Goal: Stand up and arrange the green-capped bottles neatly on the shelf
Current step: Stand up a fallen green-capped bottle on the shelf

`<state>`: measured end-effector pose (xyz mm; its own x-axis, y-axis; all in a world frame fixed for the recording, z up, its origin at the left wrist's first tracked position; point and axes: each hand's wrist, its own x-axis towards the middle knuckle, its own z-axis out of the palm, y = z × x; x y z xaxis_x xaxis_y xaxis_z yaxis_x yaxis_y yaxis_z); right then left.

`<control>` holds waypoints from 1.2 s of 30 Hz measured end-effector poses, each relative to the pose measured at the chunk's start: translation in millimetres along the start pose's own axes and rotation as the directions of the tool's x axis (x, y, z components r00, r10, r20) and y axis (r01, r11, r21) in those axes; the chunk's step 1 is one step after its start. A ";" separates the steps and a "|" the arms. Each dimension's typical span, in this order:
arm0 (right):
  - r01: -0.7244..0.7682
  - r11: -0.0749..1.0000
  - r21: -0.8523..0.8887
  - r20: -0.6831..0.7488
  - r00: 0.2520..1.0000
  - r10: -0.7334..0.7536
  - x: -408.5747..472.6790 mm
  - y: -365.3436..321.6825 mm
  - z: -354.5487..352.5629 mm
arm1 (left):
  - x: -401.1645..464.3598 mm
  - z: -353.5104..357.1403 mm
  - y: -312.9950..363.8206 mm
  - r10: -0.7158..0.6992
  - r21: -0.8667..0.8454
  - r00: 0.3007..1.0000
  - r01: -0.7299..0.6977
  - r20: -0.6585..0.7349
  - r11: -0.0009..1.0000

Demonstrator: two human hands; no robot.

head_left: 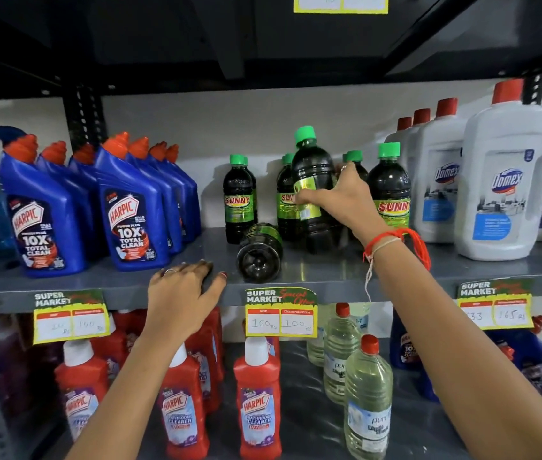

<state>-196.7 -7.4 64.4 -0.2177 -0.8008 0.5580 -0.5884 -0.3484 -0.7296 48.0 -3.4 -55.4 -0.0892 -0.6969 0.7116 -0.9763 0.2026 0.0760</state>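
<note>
On a grey metal shelf [329, 270], the right hand [345, 197] grips a dark green-capped plastic bottle [312, 180] around its yellow-green label, holding it slightly tilted among other upright green-capped bottles [390, 190]. One more dark bottle lies on its side [259, 250] near the shelf's front edge, its base facing the viewer. The left hand [180, 293] rests flat and empty, fingers spread, on the shelf edge just left of that fallen bottle. Blue toilet-cleaner bottles with orange caps [130, 214] stand to the left, white red-capped jugs [505, 180] to the right.
</note>
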 end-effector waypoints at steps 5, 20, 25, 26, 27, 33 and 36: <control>0.060 0.992 0.114 -0.039 0.998 -0.056 -12.2 9.4 9.5 | 0.3 1.3 1.6 -0.012 0.008 1.000 0.012 -0.002 1.000; 0.114 0.989 -0.092 -0.066 0.991 -0.120 -30.8 44.6 35.7 | -1.2 -1.7 4.6 -0.011 -0.006 1.000 0.011 -0.024 1.000; 0.121 0.965 -0.234 -0.172 0.971 -0.164 -42.2 46.4 39.4 | -1.1 -1.1 4.2 -0.010 -0.012 1.000 0.009 -0.027 1.000; 0.111 0.975 -0.193 -0.167 0.975 -0.145 -39.6 47.5 38.8 | -1.3 -0.8 3.7 -0.011 -0.013 1.000 0.011 -0.027 1.000; 0.081 0.990 -0.115 -0.151 0.984 -0.098 -36.6 47.9 37.6 | -1.5 -0.4 3.5 -0.012 -0.012 1.000 0.012 -0.027 1.000; -0.120 0.929 0.350 0.061 0.993 0.105 -20.5 62.1 25.1 | -1.8 0.7 5.8 -0.035 -0.010 0.998 0.034 -0.044 0.999; -0.121 0.948 0.294 0.090 0.991 0.098 -21.6 62.6 22.1 | -2.0 2.2 5.6 -0.042 -0.012 0.998 0.042 -0.046 0.999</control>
<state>-211.6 -22.6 -2.1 -0.2038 -0.8716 0.4459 -0.3029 -0.3770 -0.8753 42.3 -2.4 -57.9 -0.0389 -0.6726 0.7390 -0.9768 0.1815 0.1138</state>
